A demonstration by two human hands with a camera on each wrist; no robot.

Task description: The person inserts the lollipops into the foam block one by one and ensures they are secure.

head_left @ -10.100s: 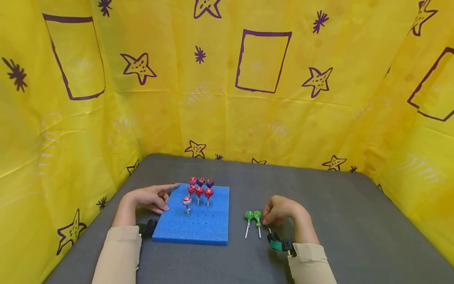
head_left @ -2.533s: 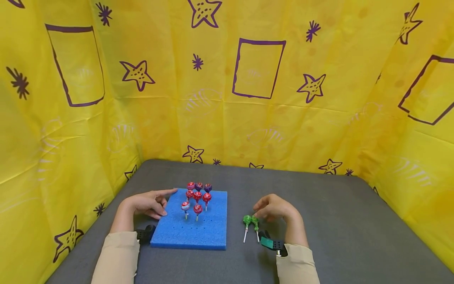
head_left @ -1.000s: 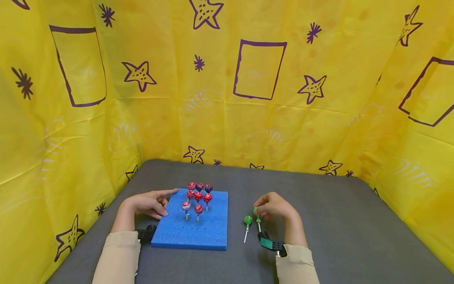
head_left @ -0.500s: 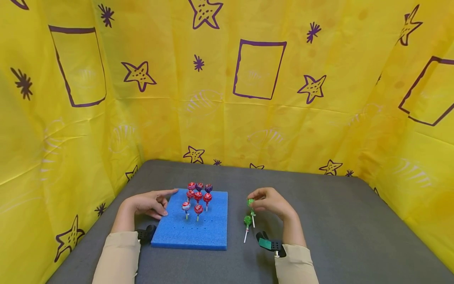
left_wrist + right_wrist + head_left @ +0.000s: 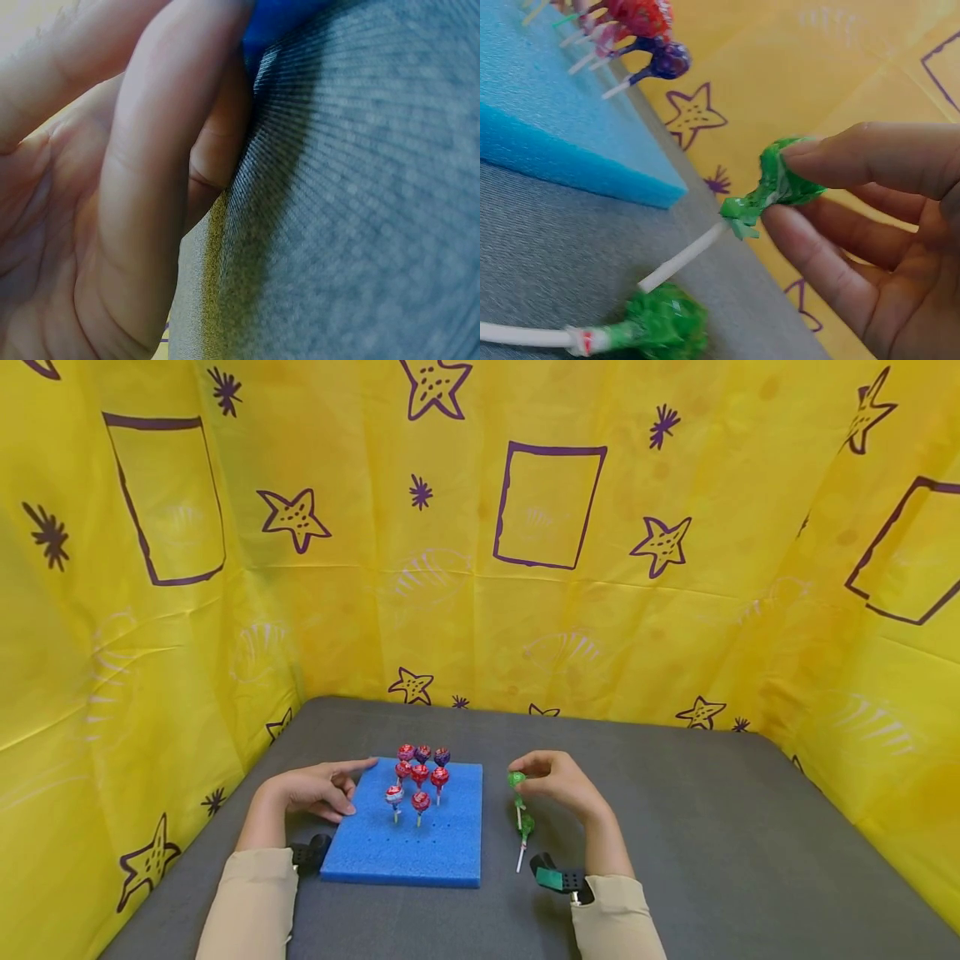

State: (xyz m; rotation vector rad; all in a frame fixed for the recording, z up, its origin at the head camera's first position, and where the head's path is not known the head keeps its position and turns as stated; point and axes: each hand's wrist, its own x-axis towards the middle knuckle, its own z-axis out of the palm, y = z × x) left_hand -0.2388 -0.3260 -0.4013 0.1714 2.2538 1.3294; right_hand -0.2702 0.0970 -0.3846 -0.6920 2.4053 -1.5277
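Note:
My right hand (image 5: 558,781) pinches a green-wrapped lollipop (image 5: 776,180) by its candy head, between thumb and fingers, with the white stick pointing down. It hovers over the table, right of the blue foam board (image 5: 405,864). Below it, a second green lollipop (image 5: 664,322) lies on the table. At the board's left side rests my left hand (image 5: 315,789), index finger stretched toward the far corner and thumb at the edge. The left wrist view shows only a blue bit of board beyond its fingers. Red and purple lollipops (image 5: 420,774) stand upright in the board in rows.
Several small holes (image 5: 420,841) mark the near part of the board. The dark grey table (image 5: 675,827) surrounds it. A yellow curtain (image 5: 450,610) with purple drawings encloses the table at the back and sides.
A red lollipop has joined the board's near row since the oldest frame. Lately, my right hand has lifted one green lollipop and carried it left and away from me. My left hand stays at the board.

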